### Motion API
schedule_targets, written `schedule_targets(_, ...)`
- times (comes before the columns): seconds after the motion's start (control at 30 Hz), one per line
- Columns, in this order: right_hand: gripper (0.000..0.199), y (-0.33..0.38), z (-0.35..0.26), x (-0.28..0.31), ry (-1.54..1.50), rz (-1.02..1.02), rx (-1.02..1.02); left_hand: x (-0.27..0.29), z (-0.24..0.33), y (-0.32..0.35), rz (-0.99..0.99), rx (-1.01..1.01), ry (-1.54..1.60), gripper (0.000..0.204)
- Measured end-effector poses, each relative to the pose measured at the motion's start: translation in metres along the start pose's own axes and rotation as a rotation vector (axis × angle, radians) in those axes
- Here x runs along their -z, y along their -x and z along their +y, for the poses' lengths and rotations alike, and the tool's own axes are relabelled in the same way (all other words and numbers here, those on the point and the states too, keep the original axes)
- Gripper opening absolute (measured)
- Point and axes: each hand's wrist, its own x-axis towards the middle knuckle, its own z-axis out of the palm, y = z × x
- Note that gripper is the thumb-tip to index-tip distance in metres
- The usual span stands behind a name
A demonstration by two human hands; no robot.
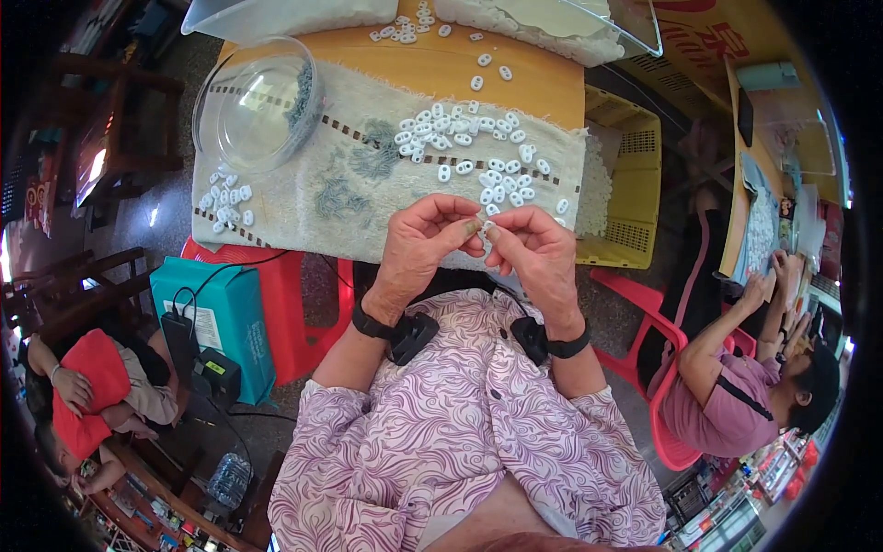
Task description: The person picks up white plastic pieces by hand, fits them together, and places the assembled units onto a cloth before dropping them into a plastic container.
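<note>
Piece [488, 223], small and white, sits pinched between my left hand [418, 244] and right hand [538, 247], long axis unclear; loose white pieces [509, 184] lie just beyond on the cloth [271, 198], nearer my right hand.

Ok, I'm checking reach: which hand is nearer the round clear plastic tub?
Left. The left hand is right of the clear tub, not touching; the right hand is farther right.

Bright centre, dark rim, edges bent.
</note>
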Motion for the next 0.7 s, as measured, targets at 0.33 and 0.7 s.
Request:
schedule_targets(0.33, 0.006, 0.006, 0.001, -0.008, 0.137, 0.102, 0.192, -0.008, 0.0, 0.002, 0.031, -0.128, -0.128, 0.015)
schedule_targets(0.7, 0.006, 0.01, 0.001, -0.008, 0.157, 0.12, 0.231, -0.014, -0.002, 0.004, 0.022, -0.183, -0.124, 0.013)
